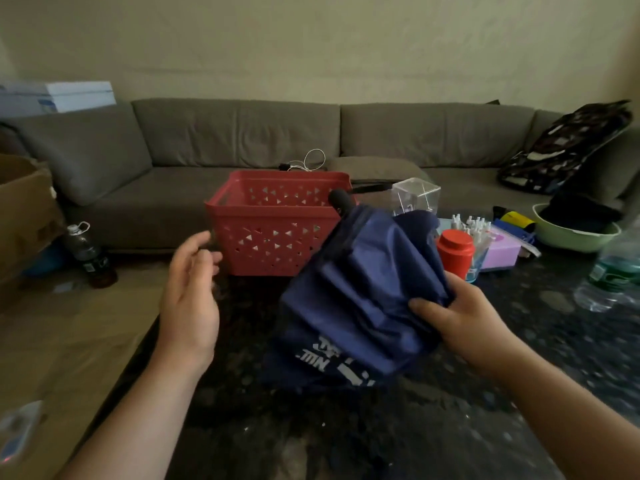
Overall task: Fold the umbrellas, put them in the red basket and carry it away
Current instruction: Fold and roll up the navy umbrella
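I see my right hand (460, 313) at about 4 o'clock from the middle of the view, and it is grasping the blue umbrella (356, 296). The thumb (424, 304) lies on top of the bunched cloth, and the other fingers wrap under the cloth where I cannot see them. The umbrella is partly folded and loose, with its black handle (341, 199) pointing up toward 12 o'clock, just in front of the basket's right rim. Its cloth hangs down toward 6 o'clock, with white letters near the bottom edge. My left hand (192, 296) is at about 9 o'clock from the umbrella, apart from it, with the fingers relaxed and a little bent, holding nothing. The red basket (273, 230) stands on the dark table (346, 438) at about 11 o'clock from the umbrella, just behind it. Through the holes I can see nothing in it. To the right of the umbrella, at about 2 o'clock, are a red jar (455, 252), a clear box (415, 195) and a green bowl (575, 233). A grey sofa (242, 140) runs along the back behind the table.
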A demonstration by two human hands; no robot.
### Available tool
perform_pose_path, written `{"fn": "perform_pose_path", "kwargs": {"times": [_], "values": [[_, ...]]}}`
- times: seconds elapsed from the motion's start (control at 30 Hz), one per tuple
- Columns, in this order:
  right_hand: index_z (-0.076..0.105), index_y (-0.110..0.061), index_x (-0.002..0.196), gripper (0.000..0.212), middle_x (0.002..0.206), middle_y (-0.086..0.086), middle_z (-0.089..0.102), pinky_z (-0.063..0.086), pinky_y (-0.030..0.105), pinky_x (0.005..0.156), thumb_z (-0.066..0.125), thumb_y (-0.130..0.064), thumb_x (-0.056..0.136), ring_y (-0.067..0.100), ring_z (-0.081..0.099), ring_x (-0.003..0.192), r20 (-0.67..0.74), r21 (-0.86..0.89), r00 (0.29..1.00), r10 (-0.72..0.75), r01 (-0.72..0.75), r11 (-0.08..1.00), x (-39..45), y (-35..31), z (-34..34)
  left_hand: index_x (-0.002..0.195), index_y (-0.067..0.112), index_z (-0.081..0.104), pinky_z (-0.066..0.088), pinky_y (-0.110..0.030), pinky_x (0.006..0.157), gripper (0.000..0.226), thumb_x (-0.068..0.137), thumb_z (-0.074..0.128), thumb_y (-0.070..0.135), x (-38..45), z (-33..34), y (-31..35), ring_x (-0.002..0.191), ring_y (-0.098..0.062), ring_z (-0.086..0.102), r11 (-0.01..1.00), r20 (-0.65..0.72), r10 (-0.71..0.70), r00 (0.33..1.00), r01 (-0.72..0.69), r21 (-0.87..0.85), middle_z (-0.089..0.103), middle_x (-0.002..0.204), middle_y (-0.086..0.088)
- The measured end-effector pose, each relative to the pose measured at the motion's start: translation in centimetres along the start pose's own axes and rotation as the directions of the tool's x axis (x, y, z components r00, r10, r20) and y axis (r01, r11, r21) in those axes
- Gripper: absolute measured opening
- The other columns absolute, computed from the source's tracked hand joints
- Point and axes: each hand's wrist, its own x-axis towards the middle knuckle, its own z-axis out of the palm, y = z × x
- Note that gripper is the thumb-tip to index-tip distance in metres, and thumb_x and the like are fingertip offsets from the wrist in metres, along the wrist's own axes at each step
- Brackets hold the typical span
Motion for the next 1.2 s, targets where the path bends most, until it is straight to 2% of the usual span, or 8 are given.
{"fn": "perform_pose_path", "kwargs": {"times": [0.13, 0.23, 0.4, 0.6, 0.8, 0.9, 1.07, 1.2], "values": [[0.054, -0.046, 0.138, 0.071, 0.119, -0.039, 0.065, 0.046, 0.009, 0.095, 0.082, -0.011, 0.084, -0.015, 0.060, 0.114, 0.036, -0.248, 0.983, -0.179, 0.182, 0.951, -0.4, 0.1, 0.3, 0.140, 0.040, 0.055, 0.048, -0.031, 0.103, 0.035, 0.105, 0.054, 0.036, -2.1, 1.1, 3.6, 0.121, -0.010, 0.061, 0.906, 0.187, 0.349, 0.918, -0.382, 0.183, 0.063, 0.129, 0.006], [0.048, -0.035, 0.150, 0.079, 0.130, -0.030, 0.061, 0.045, 0.006, 0.095, 0.084, -0.018, 0.082, -0.015, 0.057, 0.117, 0.056, -0.362, 0.967, -0.249, 0.252, 0.897, -0.6, -0.3, 0.8, 0.136, 0.022, 0.066, 0.044, -0.040, 0.107, 0.041, 0.096, 0.069, 0.022, -4.1, 3.0, 5.7, 0.120, -0.024, 0.061, 0.597, 0.390, 0.618, 0.683, -0.730, 0.333, 0.064, 0.128, -0.002], [0.052, -0.028, 0.149, 0.080, 0.127, -0.010, 0.070, 0.054, 0.027, 0.093, 0.086, -0.016, 0.078, 0.004, 0.066, 0.113, 0.155, -0.452, 0.924, -0.350, 0.381, 0.807, -1.6, -1.8, 1.2, 0.147, 0.033, 0.057, 0.038, -0.049, 0.116, 0.066, 0.085, 0.080, 0.036, -6.5, 5.5, 3.7, 0.141, -0.029, 0.046, 0.325, 0.761, 0.405, 0.506, -0.858, 0.397, 0.053, 0.146, -0.002], [0.049, -0.033, 0.151, 0.084, 0.123, -0.008, 0.070, 0.057, 0.034, 0.089, 0.086, -0.027, 0.076, 0.010, 0.069, 0.108, 0.232, -0.451, 0.891, -0.389, 0.453, 0.769, -3.1, -5.8, 2.3, 0.133, 0.033, 0.053, 0.042, -0.060, 0.107, 0.065, 0.075, 0.074, 0.055, -5.7, 6.7, 1.8, 0.117, -0.030, 0.064, 0.342, 0.718, 0.268, 0.643, -0.760, 0.553, 0.066, 0.117, 0.000], [0.063, -0.020, 0.132, 0.034, 0.113, 0.014, 0.072, 0.059, 0.028, 0.090, 0.069, -0.015, 0.099, 0.014, 0.071, 0.096, -0.145, 0.141, 0.968, -0.207, 0.227, 0.964, -1.2, -7.1, 0.2, 0.124, 0.044, 0.065, 0.056, -0.033, 0.079, 0.049, 0.080, 0.082, 0.059, -4.7, 6.0, 1.4, 0.098, -0.007, 0.069, 0.914, 0.369, -0.109, 0.923, -0.053, 0.401, 0.071, 0.100, 0.025], [0.073, -0.024, 0.116, 0.021, 0.106, 0.014, 0.075, 0.060, 0.051, 0.096, 0.070, -0.015, 0.097, 0.035, 0.073, 0.099, -0.251, 0.198, 0.967, -0.055, 0.107, 0.974, -0.6, -5.3, -1.4, 0.130, 0.040, 0.061, 0.057, -0.036, 0.084, 0.054, 0.082, 0.086, 0.050, -3.7, 6.2, 0.9, 0.105, -0.012, 0.072, 0.953, 0.236, -0.284, 0.930, 0.246, 0.177, 0.073, 0.114, 0.017], [0.074, -0.028, 0.106, 0.021, 0.097, -0.002, 0.074, 0.056, 0.031, 0.080, 0.072, -0.011, 0.094, 0.012, 0.071, 0.087, -0.195, 0.182, 0.981, -0.010, 0.046, 0.982, -1.7, -4.3, 0.1, 0.119, 0.029, 0.043, 0.056, -0.035, 0.069, 0.055, 0.085, 0.085, 0.042, -3.7, 6.1, 0.9, 0.084, -0.013, 0.066, 0.902, 0.132, -0.320, 0.938, 0.260, 0.344, 0.065, 0.104, 0.007], [0.076, -0.034, 0.112, 0.023, 0.108, -0.005, 0.076, 0.059, 0.037, 0.090, 0.073, -0.019, 0.095, 0.014, 0.072, 0.101, -0.137, 0.108, 0.991, -0.003, 0.018, 0.994, -2.4, -4.3, 1.0, 0.125, 0.030, 0.048, 0.062, -0.046, 0.082, 0.049, 0.090, 0.083, 0.034, -3.8, 6.4, 1.0, 0.097, -0.023, 0.072, 0.890, 0.156, -0.453, 0.878, 0.436, 0.131, 0.068, 0.115, -0.001]]}}
